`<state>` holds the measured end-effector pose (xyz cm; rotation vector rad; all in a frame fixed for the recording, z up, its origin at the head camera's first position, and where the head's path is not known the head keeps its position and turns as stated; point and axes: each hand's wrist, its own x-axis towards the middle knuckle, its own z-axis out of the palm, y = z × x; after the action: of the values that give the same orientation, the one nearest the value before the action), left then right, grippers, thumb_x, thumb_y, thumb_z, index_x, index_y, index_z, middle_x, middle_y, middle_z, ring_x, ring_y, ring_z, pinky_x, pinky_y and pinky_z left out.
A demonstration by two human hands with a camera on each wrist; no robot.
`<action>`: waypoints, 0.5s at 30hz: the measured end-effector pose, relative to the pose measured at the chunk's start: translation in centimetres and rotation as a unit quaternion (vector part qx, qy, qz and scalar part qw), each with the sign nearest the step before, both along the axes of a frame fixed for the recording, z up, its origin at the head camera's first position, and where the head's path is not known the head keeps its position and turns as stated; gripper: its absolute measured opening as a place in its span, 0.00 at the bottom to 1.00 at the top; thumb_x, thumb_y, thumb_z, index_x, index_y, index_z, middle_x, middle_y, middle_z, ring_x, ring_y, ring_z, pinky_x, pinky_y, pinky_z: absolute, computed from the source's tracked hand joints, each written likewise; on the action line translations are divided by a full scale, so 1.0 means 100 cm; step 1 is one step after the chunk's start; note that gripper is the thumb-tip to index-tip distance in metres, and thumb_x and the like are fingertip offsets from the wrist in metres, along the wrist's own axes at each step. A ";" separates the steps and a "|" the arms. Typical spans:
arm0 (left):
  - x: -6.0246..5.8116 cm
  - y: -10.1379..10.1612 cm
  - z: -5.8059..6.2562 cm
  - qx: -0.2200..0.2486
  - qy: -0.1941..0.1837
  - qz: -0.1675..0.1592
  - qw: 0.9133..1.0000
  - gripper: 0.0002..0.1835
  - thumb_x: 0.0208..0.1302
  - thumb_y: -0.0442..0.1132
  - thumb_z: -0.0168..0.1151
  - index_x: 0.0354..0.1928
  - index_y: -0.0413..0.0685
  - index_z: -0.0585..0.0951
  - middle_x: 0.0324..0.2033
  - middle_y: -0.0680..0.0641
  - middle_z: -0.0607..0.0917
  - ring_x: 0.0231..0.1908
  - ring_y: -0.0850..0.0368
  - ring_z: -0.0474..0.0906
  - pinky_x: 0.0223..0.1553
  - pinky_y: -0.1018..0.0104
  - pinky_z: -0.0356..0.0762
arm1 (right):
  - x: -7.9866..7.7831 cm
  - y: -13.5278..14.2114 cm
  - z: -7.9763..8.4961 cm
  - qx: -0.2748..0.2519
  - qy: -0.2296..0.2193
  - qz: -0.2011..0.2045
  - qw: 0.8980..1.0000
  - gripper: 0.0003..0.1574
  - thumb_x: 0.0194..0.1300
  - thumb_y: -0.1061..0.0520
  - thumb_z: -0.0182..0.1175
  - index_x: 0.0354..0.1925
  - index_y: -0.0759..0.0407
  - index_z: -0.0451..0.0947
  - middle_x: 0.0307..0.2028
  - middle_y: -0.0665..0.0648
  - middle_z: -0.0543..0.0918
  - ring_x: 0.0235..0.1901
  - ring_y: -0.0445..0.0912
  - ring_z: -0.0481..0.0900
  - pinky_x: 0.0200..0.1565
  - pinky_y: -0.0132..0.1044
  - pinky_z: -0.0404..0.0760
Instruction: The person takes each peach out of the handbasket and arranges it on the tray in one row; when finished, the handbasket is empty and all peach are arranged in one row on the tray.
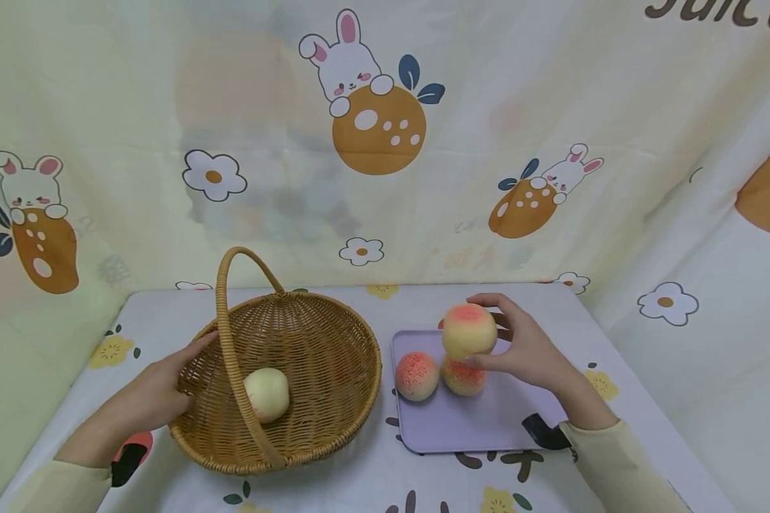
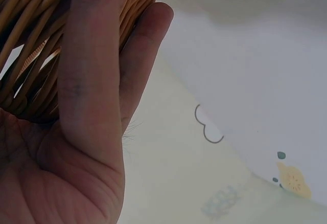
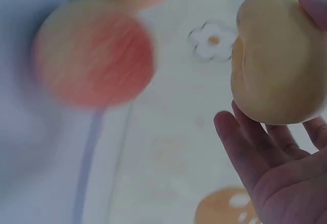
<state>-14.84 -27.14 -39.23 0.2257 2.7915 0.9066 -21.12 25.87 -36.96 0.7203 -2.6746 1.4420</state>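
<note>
On the left, my left hand [image 1: 157,392] holds the side of a brown wicker basket [image 1: 324,356] with a tall arched handle. In the left wrist view, its fingers [image 2: 92,70] lie against the woven wall. Inside the basket is a pale yellow peach [image 1: 271,395], partly behind the handle. My right hand [image 1: 522,349] grips another peach [image 1: 468,331], yellow with a pink top, raised over a lilac tray [image 1: 513,420]. Two red-speckled peaches, a left one [image 1: 417,376] and a right one [image 1: 464,377], sit on the tray; the held peach partly covers the right one.
A patterned cloth covers the table [image 1: 334,491]. Behind it hangs a curtain [image 1: 263,92] printed with rabbits and flowers. A small bit of red [image 1: 440,324] shows behind the held peach; its source is hidden. The basket stands left of the tray, with a narrow gap between.
</note>
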 end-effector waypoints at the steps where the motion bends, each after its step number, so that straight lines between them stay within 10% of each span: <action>1: 0.000 0.000 0.000 0.000 -0.001 0.000 1.000 0.58 0.43 0.22 0.62 0.81 0.50 0.52 0.69 0.22 0.62 0.55 0.32 0.72 0.37 0.54 0.74 | 0.000 0.007 -0.002 0.012 0.002 -0.011 1.000 0.50 0.48 0.60 0.80 0.67 0.57 0.68 0.62 0.55 0.73 0.57 0.55 0.77 0.58 0.57 0.73; 8: -0.001 0.000 0.002 -0.002 -0.001 -0.006 1.000 0.58 0.44 0.23 0.62 0.81 0.50 0.51 0.69 0.21 0.62 0.59 0.26 0.69 0.39 0.52 0.73 | 0.003 0.052 -0.016 0.085 0.024 -0.067 0.994 0.51 0.47 0.54 0.82 0.67 0.54 0.70 0.61 0.55 0.75 0.55 0.52 0.77 0.54 0.33 0.75; 15: 0.000 0.000 0.002 0.000 -0.009 0.001 1.000 0.58 0.45 0.23 0.62 0.81 0.50 0.50 0.69 0.21 0.61 0.59 0.26 0.68 0.38 0.52 0.73 | -0.002 0.081 -0.038 0.126 -0.012 -0.082 0.989 0.51 0.46 0.55 0.81 0.66 0.57 0.70 0.60 0.62 0.77 0.55 0.62 0.77 0.52 0.58 0.77</action>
<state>-14.84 -27.11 -39.01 0.2145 2.7752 0.9038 -21.28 33.93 -40.74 0.4794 -2.8888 1.0960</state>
